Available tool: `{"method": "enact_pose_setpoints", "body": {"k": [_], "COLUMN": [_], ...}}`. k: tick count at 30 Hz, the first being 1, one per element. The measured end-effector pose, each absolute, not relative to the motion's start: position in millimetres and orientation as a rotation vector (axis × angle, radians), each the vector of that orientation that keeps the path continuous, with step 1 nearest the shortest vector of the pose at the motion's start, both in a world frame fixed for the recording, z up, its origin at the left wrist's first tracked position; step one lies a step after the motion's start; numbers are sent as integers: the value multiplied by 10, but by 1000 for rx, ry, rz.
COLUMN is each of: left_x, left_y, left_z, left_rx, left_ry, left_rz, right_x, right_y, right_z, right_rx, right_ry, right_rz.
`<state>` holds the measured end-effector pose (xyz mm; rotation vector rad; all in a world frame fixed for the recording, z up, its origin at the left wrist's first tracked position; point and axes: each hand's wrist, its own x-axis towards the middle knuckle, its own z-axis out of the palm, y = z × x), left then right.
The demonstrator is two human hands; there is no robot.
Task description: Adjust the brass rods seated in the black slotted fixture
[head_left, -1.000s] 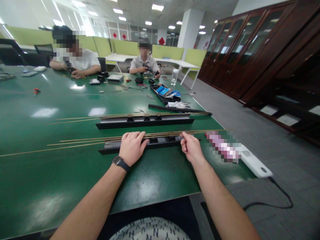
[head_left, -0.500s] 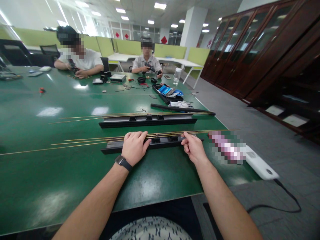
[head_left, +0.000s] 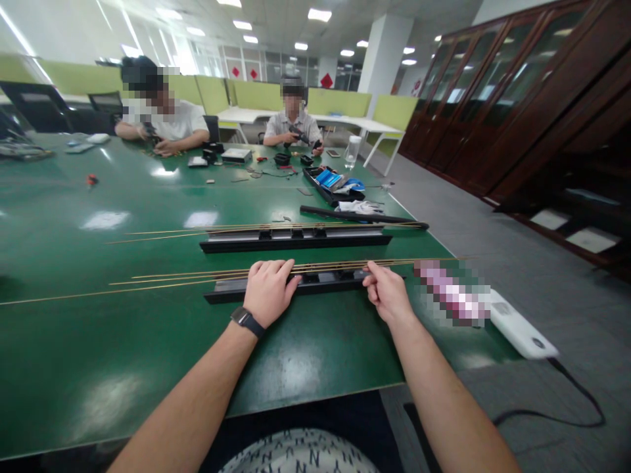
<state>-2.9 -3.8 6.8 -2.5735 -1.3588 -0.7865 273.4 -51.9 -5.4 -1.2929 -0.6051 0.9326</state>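
Left hand [head_left: 269, 291] is lying palm-down, fingers together, pressing the black rail [head_left: 325, 282]; right hand [head_left: 389, 293] is pinching the brass rods [head_left: 197, 274].

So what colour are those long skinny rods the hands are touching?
The long thin rods are a brassy gold, against the green table; the head view shows it.

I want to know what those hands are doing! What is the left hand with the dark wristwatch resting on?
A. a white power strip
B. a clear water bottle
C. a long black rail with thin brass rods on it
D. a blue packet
C: the left hand lies flat on the near long black rail, over the thin brass rods, while the right hand pinches the rail's other end.
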Motion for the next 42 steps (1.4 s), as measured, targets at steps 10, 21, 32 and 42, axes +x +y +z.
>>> {"method": "enact_pose_setpoints", "body": {"k": [10, 21, 32, 42], "left_x": [-31, -31, -30, -32], "left_y": [-35, -34, -39, -38], "left_z": [62, 58, 67, 62], "left_rx": [-2575, -2574, -2583, -2580], "left_ry": [-1359, -1354, -1369, -1355], "left_rz": [-801, -807, -800, -811], "right_x": [2736, 2734, 2739, 2747], "right_y": [-515, -523, -527, -520], "right_z": [-34, -32, -25, -50], "right_rx": [-1280, -1264, -1276, -1306], "right_ry": [-534, -538, -559, -613], "right_rz": [877, 876, 898, 913]}}
